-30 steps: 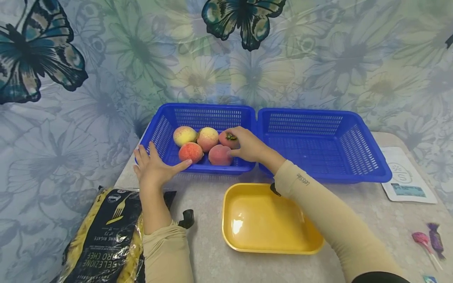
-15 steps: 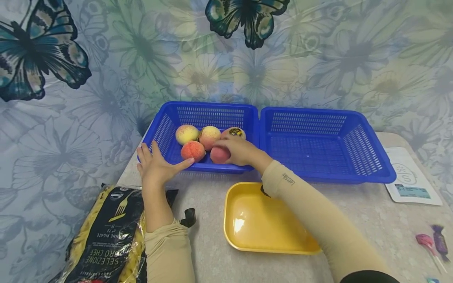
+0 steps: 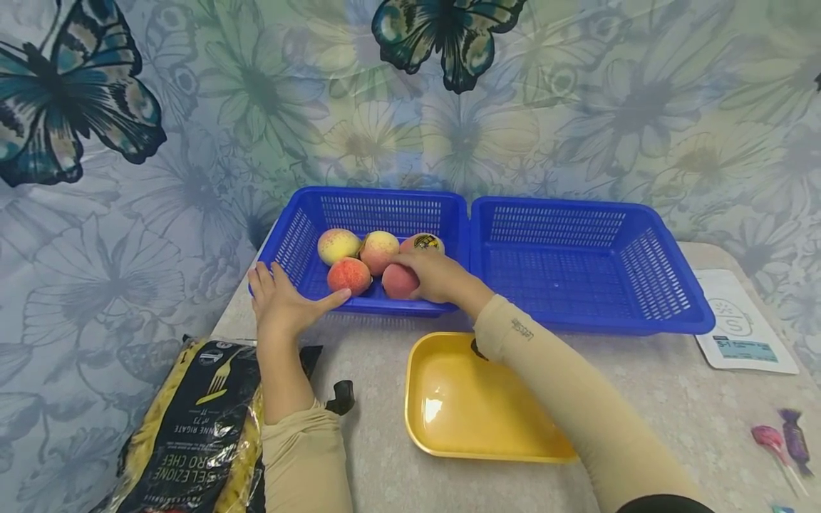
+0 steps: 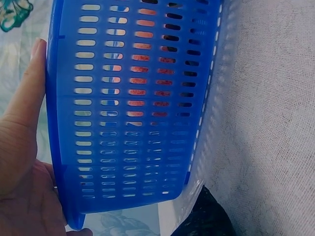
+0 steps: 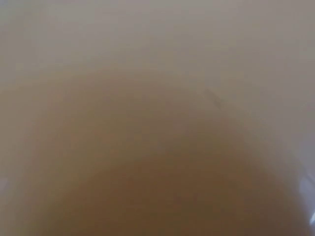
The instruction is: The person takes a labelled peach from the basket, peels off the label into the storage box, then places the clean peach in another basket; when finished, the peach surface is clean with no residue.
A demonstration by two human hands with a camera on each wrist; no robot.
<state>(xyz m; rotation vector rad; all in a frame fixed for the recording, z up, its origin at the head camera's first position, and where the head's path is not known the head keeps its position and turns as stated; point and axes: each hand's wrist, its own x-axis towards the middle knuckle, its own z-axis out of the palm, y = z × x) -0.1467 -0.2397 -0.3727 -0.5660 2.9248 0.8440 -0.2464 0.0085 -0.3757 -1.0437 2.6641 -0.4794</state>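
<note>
In the left blue basket several peaches lie together. My right hand reaches over the basket's front wall, fingers curved over the front right peach. A peach with a dark sticker sits just behind that hand. Beside it are a yellow-pink peach, a pale yellow one and an orange-red one. My left hand, fingers spread, rests against the basket's front left corner; in the left wrist view its thumb lies along the rim. The right wrist view is a blur.
Another blue basket stands right beside the first. A yellow tray sits in front, partly under my right sleeve. A pasta bag lies at left. At right are a white pouch, a lollipop and a purple-wrapped candy.
My right hand has moved from the back right peach to the front right one, uncovering the sticker behind. In the last half second it has stayed there. The left hand keeps its place.
</note>
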